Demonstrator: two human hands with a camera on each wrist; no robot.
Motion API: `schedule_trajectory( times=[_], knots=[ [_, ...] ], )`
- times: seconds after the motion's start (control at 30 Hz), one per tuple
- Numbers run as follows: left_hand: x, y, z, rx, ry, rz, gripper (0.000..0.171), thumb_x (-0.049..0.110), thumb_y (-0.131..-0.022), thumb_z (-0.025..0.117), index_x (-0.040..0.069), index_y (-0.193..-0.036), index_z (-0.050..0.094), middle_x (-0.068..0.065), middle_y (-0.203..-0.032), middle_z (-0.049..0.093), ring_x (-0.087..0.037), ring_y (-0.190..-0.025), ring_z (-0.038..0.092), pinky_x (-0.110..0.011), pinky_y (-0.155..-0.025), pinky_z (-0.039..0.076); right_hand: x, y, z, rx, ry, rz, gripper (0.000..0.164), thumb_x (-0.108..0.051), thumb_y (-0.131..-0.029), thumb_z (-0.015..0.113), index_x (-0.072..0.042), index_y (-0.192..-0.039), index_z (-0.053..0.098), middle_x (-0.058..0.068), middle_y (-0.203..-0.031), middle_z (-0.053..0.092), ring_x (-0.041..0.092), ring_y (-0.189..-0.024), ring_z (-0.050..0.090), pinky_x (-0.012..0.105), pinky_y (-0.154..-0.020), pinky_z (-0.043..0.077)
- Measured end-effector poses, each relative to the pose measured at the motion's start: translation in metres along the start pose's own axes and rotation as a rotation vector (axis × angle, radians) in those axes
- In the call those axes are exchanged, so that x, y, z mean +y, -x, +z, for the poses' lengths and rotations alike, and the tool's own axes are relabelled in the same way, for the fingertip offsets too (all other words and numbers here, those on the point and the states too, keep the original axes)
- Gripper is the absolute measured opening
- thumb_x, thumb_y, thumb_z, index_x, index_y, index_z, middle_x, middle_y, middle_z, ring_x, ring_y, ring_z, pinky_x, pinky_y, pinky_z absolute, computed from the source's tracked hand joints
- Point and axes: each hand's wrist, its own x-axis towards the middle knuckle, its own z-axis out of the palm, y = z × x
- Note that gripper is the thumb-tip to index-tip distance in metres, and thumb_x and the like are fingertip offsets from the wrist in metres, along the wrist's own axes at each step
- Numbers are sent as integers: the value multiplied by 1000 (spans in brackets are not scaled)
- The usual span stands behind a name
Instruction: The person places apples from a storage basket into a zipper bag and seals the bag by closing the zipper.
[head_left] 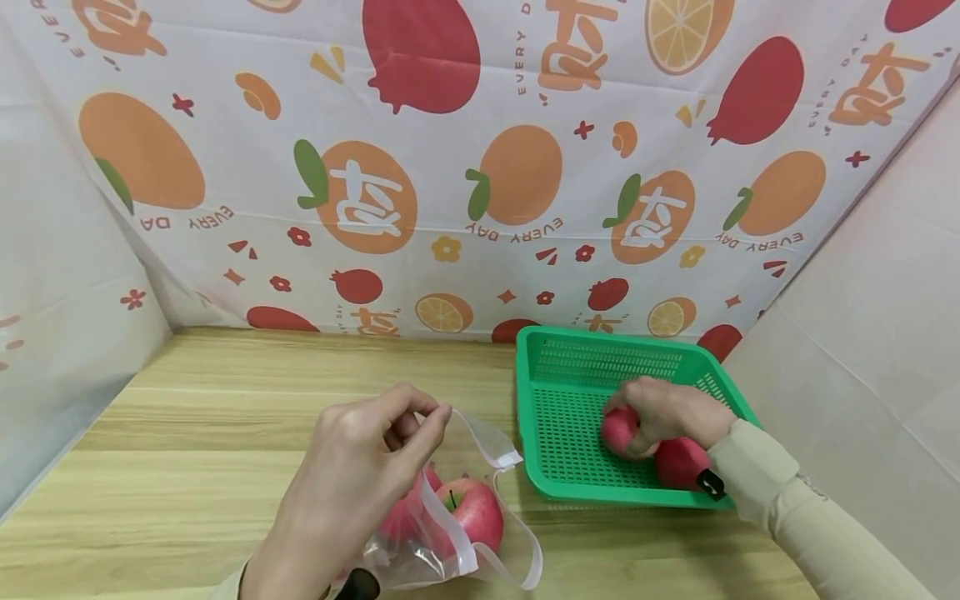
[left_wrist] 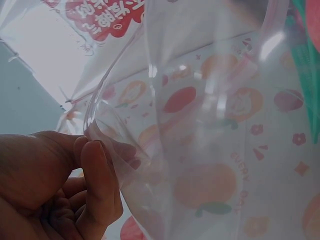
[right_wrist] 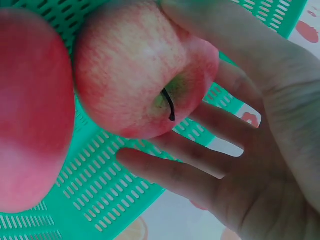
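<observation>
My left hand (head_left: 348,471) pinches the rim of a clear plastic bag (left_wrist: 150,190) between thumb and finger. Red apples (head_left: 483,517) lie inside the bag on the table; how many is hard to tell behind the hand. Over at the right, my right hand (head_left: 667,410) reaches into a green plastic basket (head_left: 527,417) and grips a red apple (right_wrist: 130,70). Its thumb and fingertips lie against the apple, and the dark stem faces the palm in the right wrist view. A second apple (head_left: 681,464) rests close beside it in the basket, partly under the wrist.
The wood-grain table (head_left: 225,417) stretches out to the left of the bag. Behind it hangs a white cloth (head_left: 442,283) printed with fruit, and pale walls close in both sides. The basket stands near the back cloth and the right wall.
</observation>
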Motion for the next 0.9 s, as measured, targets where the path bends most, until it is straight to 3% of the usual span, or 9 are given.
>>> schedule_trajectory(
  times=[0.27, 0.57, 0.9],
  knots=[
    [0, 0, 1, -9, 6, -12, 21, 0, -80, 84, 18, -80, 73, 22, -61, 52, 7, -54, 43, -11, -48, 38, -2, 2, -1, 86, 0, -78, 53, -21, -71, 91, -22, -120, 72, 2, -117, 62, 24, -103, 56, 34, -68, 59],
    [1, 0, 2, -4, 0, -1, 22, -1, -79, 84, 18, -80, 73, 22, -61, 52, 7, -54, 43, -10, -49, 38, -1, 9, -1, 192, 0, -208, 52, -18, -71, 91, -17, -119, 73, 6, -119, 62, 24, -104, 58, 34, -72, 60],
    [1, 0, 3, -16, 3, -12, 21, 0, -80, 83, 18, -81, 73, 22, -61, 52, 7, -54, 42, -11, -48, 37, -1, 19, -4, 267, -10, -233, 54, -19, -71, 92, -18, -121, 72, 9, -127, 61, 28, -111, 56, 32, -72, 59]
  ],
)
